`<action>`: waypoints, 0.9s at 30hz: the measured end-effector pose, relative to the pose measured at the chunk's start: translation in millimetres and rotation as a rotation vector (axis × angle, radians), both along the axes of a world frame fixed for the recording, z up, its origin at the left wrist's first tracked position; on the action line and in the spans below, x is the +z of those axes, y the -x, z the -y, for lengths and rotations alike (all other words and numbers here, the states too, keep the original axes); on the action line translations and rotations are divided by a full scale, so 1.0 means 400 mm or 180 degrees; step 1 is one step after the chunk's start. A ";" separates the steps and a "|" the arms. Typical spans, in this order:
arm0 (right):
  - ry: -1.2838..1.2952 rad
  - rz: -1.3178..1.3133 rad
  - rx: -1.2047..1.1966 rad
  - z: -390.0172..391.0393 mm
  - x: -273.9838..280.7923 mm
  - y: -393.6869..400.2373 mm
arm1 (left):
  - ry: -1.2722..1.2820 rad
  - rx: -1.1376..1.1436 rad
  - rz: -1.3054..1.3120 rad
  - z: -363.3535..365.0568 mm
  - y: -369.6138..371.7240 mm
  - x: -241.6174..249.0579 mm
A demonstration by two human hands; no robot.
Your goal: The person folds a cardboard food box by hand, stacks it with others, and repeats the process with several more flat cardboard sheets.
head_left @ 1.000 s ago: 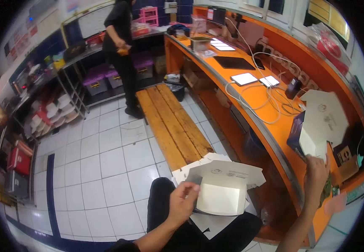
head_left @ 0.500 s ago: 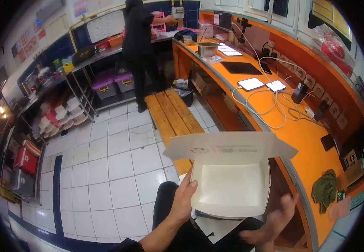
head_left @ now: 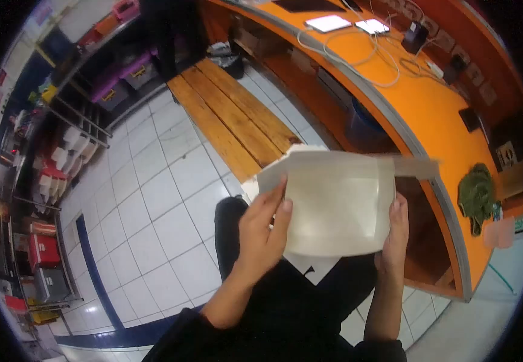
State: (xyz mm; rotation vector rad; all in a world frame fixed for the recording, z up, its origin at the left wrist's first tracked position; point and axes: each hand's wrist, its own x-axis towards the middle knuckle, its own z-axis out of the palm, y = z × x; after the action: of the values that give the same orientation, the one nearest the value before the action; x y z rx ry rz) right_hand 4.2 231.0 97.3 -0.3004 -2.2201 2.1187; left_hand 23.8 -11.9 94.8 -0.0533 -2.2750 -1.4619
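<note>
Head view: A seated person holds a white cardboard box point(head_left: 334, 208) over the lap with both hands, its flaps spread toward 12 o'clock. The left hand point(head_left: 264, 232) pinches the box's 9 o'clock edge, thumb on the near face and fingers behind, a narrow grip that seems meant to steady the panel. The right hand point(head_left: 394, 235) cups the 3 o'clock edge, fingers wrapped flat along the side, apparently bracing it square. More flat white cardboard point(head_left: 314, 268) rests on the lap just beneath. At 3 o'clock runs a curved orange tabletop point(head_left: 436, 120) bearing a green cloth point(head_left: 475, 193), with white cables point(head_left: 358, 57) and glowing tablets point(head_left: 328, 23) farther along at 1 o'clock. A wooden bench point(head_left: 231, 117) stands on the white tiled floor point(head_left: 153, 199) at 11 o'clock.
</note>
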 end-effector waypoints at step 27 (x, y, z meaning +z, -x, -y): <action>-0.0120 0.0943 0.0571 -0.020 0.009 0.053 | -0.3375 -0.0165 0.1158 -0.018 0.020 -0.175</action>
State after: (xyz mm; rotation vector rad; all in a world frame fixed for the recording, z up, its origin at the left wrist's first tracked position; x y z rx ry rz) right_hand -17.0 239.2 100.8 -0.4564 -2.5335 2.2455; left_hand 15.8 -4.6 24.9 0.5015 -1.4320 -2.6627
